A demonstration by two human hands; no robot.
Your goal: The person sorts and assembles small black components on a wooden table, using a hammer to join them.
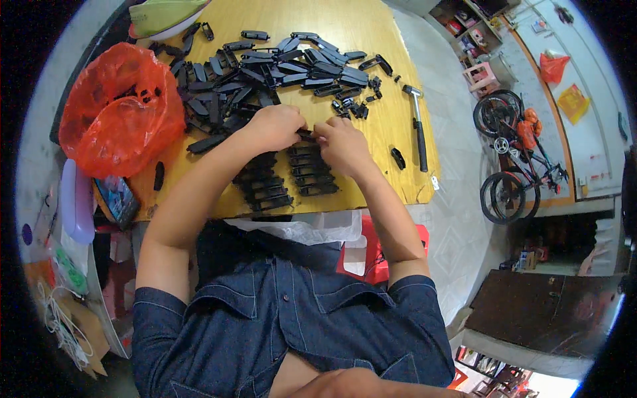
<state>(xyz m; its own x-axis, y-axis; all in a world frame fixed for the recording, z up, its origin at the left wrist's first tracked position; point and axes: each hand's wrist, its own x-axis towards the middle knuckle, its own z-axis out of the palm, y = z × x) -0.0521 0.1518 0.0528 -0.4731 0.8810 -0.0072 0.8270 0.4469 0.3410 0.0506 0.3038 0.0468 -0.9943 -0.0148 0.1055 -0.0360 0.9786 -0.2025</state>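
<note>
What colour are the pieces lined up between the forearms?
Black; the pieces show best in the head view.

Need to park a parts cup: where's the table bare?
Bare: between right hand and hammer, except one black piece; table beyond the black pile. Crowded: left, red bag and pile; near edge, part rows.

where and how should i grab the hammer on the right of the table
Probably by the dark handle of the hammer, from the near side with the right hand: the handle points toward the person, and the metal head is at the far end.
</note>
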